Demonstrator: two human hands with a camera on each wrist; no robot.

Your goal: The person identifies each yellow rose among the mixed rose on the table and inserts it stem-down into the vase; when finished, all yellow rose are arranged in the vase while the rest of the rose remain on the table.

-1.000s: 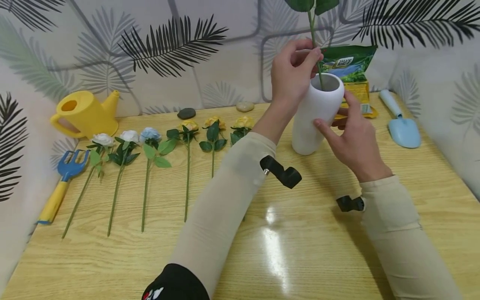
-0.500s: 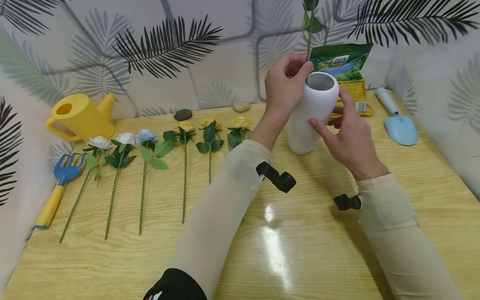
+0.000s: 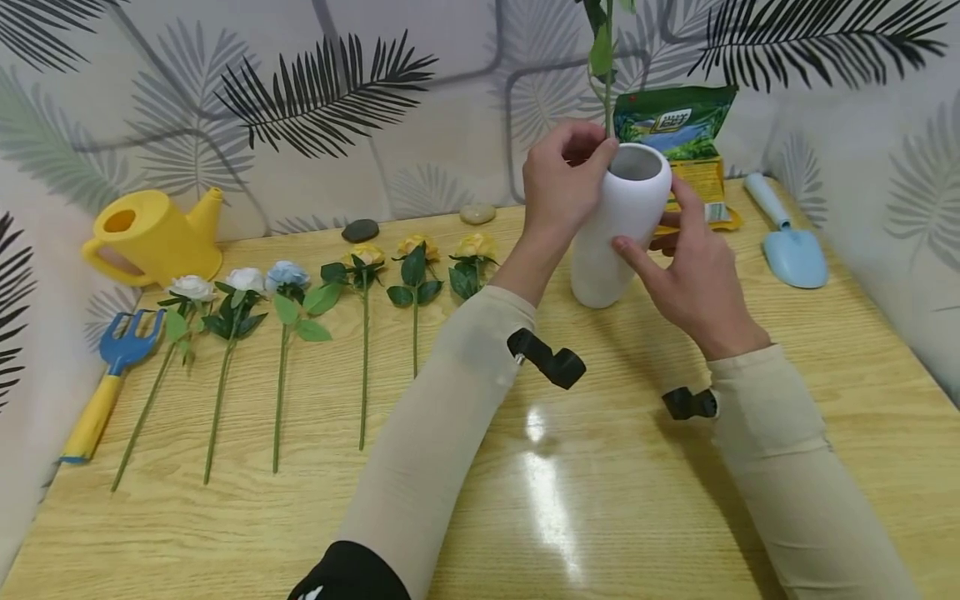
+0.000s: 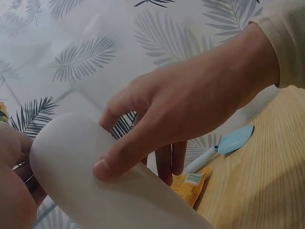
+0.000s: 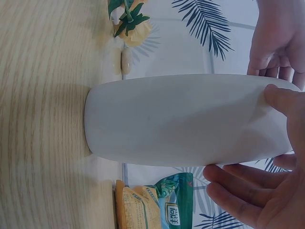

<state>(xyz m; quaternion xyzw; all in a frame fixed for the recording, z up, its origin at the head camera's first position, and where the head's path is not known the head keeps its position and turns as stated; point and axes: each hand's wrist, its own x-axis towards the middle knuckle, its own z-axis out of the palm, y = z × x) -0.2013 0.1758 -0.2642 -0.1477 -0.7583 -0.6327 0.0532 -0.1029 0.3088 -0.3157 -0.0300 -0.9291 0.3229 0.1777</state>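
A white vase (image 3: 618,225) stands on the wooden table, its round mouth facing up. My left hand (image 3: 562,183) pinches a green leafy stem (image 3: 608,104) right at the left side of the vase's rim. The top of this stem runs out of the head view, and its lower end is hidden. My right hand (image 3: 693,279) holds the vase's right side, thumb in front and fingers behind. In the right wrist view the vase (image 5: 181,119) lies between that thumb and the fingers (image 5: 238,195).
Artificial roses with white (image 3: 192,288), blue (image 3: 287,273) and yellow (image 3: 367,254) blooms lie in a row at left. Beyond them are a yellow watering can (image 3: 153,237), a hand fork (image 3: 112,383) and two stones (image 3: 477,214). A green-yellow bag (image 3: 675,125) and blue trowel (image 3: 795,254) are at right.
My left hand has come down with the stem, which has shifted from over the vase's mouth to its left rim. The right hand keeps its hold on the vase.
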